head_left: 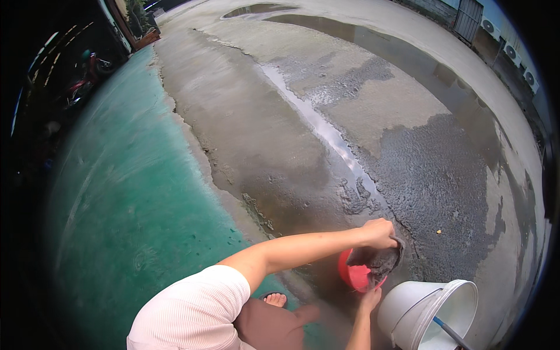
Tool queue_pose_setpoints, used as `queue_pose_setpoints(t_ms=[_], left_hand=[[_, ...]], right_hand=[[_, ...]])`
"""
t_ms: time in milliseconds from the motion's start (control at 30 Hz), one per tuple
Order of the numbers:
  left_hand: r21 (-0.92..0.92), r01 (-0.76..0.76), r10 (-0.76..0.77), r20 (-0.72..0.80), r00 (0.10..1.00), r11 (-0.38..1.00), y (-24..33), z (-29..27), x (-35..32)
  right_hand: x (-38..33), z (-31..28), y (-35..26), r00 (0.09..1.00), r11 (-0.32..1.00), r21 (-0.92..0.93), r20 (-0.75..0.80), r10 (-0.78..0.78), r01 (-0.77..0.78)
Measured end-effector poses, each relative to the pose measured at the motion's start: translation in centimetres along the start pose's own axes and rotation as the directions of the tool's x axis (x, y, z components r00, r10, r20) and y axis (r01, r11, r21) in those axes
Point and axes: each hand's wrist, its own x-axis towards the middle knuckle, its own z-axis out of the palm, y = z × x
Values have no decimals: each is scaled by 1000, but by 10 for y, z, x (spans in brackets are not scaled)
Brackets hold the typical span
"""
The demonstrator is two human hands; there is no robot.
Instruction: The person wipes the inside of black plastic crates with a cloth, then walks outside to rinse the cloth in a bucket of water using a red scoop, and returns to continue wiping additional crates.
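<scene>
Head view — the left hand (pixel 379 233) pinches a grey cloth (pixel 380 261) over a red basin (pixel 350 273), presumably catching drips (the right hand's (pixel 370 300) grip I can't tell).

Two hands (pixel 380 233) (pixel 370 300), one cloth (pixel 383 263), one basin (pixel 353 275) and one bucket (pixel 403 306) show.

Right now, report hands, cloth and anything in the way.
Left hand gripping grey cloth. Right hand by rim of red basin, grip unclear. White bucket close on right.
</scene>
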Motion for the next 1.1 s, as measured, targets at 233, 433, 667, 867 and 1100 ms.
queue_pose_setpoints(t_ms=[233,433,667,867,1100], left_hand=[[335,81,-228,428,874,939,-135,187,-2],[758,-69,-16,104,994,649,-184,225,6],[-10,74,-68,271,960,997,-84,129,13],[-995,-17,-513,-67,856,100,-115,11,14],[-917,-193,-130,-156,979,-349,-185,41,20]], right_hand=[[5,25,37,998,986,-165,-59,27,-36],[-4,-17,-6,975,923,-326,-18,-222,204],[2,-3,-63,908,867,435,210,-362,245],[73,30,-111,940,682,725,289,-181,-91],[34,114,-245,827,670,566,-37,-561,480]])
